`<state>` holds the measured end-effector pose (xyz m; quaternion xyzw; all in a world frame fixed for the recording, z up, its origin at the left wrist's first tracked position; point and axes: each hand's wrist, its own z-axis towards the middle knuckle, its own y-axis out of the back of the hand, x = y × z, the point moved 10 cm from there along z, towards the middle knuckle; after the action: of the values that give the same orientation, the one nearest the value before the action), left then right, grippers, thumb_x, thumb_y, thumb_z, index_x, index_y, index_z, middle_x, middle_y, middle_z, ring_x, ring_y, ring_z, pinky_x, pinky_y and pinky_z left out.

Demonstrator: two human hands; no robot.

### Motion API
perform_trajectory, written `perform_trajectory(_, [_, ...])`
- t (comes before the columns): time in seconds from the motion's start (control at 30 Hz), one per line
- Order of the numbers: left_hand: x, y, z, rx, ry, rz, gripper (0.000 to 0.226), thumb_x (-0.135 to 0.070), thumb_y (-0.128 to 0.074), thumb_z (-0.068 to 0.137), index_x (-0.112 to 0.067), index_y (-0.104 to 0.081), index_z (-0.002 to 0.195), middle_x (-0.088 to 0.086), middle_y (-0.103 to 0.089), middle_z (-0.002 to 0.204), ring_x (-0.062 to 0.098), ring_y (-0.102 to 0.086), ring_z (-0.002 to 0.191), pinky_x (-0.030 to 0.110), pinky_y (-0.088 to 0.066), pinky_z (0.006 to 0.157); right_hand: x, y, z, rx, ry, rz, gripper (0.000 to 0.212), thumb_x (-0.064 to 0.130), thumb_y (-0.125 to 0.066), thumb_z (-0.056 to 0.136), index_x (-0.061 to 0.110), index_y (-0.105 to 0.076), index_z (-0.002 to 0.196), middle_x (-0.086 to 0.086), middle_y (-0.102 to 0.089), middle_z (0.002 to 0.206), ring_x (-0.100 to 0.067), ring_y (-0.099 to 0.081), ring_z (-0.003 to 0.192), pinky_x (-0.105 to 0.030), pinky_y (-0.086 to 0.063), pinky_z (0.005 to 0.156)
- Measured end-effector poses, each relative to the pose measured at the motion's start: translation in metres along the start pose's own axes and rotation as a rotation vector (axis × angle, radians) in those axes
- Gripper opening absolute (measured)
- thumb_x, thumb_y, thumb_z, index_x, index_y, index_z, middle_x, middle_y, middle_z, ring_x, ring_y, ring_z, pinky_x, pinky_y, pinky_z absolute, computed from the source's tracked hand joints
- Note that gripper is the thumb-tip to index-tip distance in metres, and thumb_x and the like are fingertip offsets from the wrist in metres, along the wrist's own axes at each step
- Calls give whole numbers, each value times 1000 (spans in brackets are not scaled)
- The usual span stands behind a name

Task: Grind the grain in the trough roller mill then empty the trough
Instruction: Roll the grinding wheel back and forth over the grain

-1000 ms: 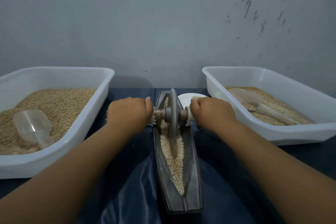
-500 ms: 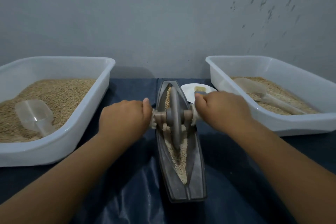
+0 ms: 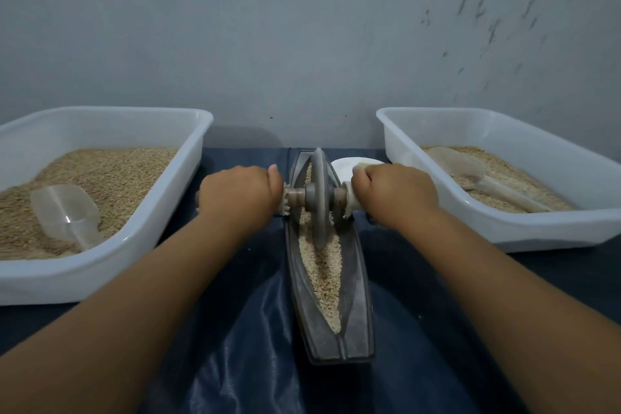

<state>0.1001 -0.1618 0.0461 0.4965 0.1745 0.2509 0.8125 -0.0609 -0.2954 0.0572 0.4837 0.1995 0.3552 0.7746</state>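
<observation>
Rolled back toward the far end of the trough (image 3: 331, 323), the wheel (image 3: 319, 198) now sits further from the person than 0.5 s ago, with both hands gone with it. Left hand (image 3: 240, 193) grips the axle (image 3: 295, 196) left of the wheel, fingers curled round it; right hand (image 3: 395, 193) grips the axle's other end, right of the wheel, fingers curled the same way. Both forearms stretch out along either side of the trough.

Grain (image 3: 322, 265) lies along the bottom of the trough, from under the wheel to the near tip. Trough itself lies lengthwise on a dark blue cloth (image 3: 255, 363) over the desk.

Left of the trough stands 1 white bin (image 3: 100, 265) holding grain with a clear scoop (image 3: 65, 213) on top. Right of the trough stands a 2nd white bin (image 3: 504, 228), also with grain and a scoop (image 3: 470, 175) lying in it. Just beyond the right hand, beside the trough's far end, a small white plate (image 3: 346, 166) shows, partly hidden.
</observation>
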Motion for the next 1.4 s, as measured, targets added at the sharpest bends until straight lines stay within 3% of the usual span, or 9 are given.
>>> perform_trajectory(0.17, [-15,26,-57,-18,-155,39,58,-43,5,91,-21,-44,69,-6,-43,59,16,-42,51,28,-34,52,4,21,-50,153,58,55,53,48,-21,99,24,-47,59,2,-50,58,-15,-49,57,-30,-34,52])
perform_trajectory(0.3, [-11,44,-82,-33,-139,73,65,-48,17,82,-26,-42,65,-6,-43,56,12,-42,50,27,-36,48,5,41,-66,127,51,36,58,53,-20,94,22,-46,54,1,-49,53,-9,-46,50,-28,-24,47])
perform_trajectory(0.63, [-11,17,-16,-60,-29,67,55,-38,-11,98,-16,-52,68,2,-53,62,25,-52,56,35,-51,62,-9,-2,-13,-8,-85,54,53,41,-18,97,23,-58,67,2,-53,60,-22,-50,61,-30,-29,53])
perform_trajectory(0.73, [-12,13,-5,-17,-29,48,45,-39,-16,98,-16,-50,79,0,-44,65,24,-46,63,33,-43,64,-15,-12,-5,28,-116,95,53,42,-18,98,25,-61,72,1,-60,64,-20,-50,62,-31,-32,55])
perform_trajectory(0.87, [-23,25,-22,-33,-112,5,43,-30,-7,94,-16,-47,85,1,-47,67,20,-47,57,32,-51,63,-13,-9,-23,111,-91,107,48,41,-20,100,24,-57,74,1,-52,64,-22,-51,65,-32,-39,60])
perform_trajectory(1.0, [-25,44,-59,-77,-160,43,56,-38,3,95,-21,-45,71,-6,-44,60,16,-44,52,26,-37,52,-8,12,-53,179,-24,159,55,48,-22,99,23,-50,58,1,-56,61,-15,-53,59,-30,-35,52])
perform_trajectory(1.13, [-19,58,-83,-126,-140,29,58,-48,3,89,-24,-38,55,-6,-39,48,14,-39,41,27,-33,46,-5,32,-72,111,13,98,60,54,-19,96,22,-50,55,1,-52,52,-12,-50,51,-29,-33,48])
perform_trajectory(1.3, [-18,37,-53,-104,-105,67,57,-41,8,91,-24,-39,64,-7,-40,56,12,-35,46,27,-28,47,-5,18,-52,36,-70,65,57,48,-16,96,24,-46,53,4,-52,56,-14,-48,54,-29,-34,51])
perform_trajectory(1.4, [-12,21,-23,-41,-44,0,51,-36,-6,95,-20,-46,69,-2,-49,61,18,-46,51,30,-47,57,-5,3,-26,43,-83,62,51,41,-16,97,24,-47,61,2,-50,64,-22,-49,62,-32,-37,58])
